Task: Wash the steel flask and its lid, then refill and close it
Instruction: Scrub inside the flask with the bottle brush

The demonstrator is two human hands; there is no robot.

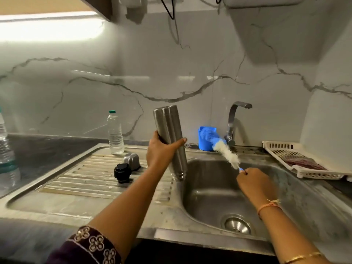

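Note:
My left hand (162,151) grips the steel flask (169,128) around its middle and holds it upside down, mouth at the left edge of the sink basin (213,189). The flask looks motion-blurred. In my right hand (251,181) is the blue handle of a bottle brush (226,152); its white and blue bristles point up and left over the basin, clear of the flask. On the ribbed drainboard (89,178) stand the steel cap (131,161) and the black inner lid (122,172).
A tap (235,119) rises behind the basin, beside a blue cup (204,138). A clear plastic water bottle (115,133) stands at the back of the drainboard, another bottle (5,149) at far left. A white rack (297,161) sits at right.

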